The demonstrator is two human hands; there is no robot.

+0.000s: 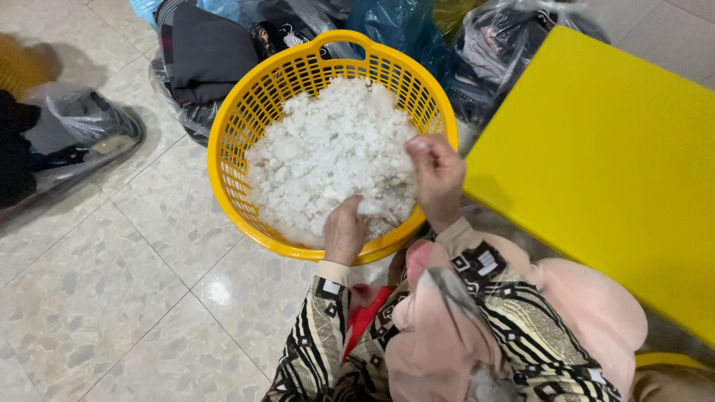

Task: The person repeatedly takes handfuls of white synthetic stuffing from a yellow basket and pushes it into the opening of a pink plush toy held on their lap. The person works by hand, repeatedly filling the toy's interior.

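Observation:
A round yellow plastic basket point(231, 141) stands on the tiled floor, filled with white fluffy stuffing point(320, 149). My left hand point(344, 232) is at the basket's near rim, its fingers curled into the stuffing around a small clump. My right hand point(439, 179) is over the right side of the heap, fingertips pinched on a tuft of the white fibre. Both arms wear black-and-cream patterned sleeves point(316, 339), and a pink cloth point(581, 313) hangs below them.
A yellow table top point(603, 164) fills the right side, close to the basket. Plastic bags of clothes point(208, 52) lie behind the basket, and another clear bag point(82, 126) is at the left. Pale speckled floor tiles point(126, 283) spread at the lower left.

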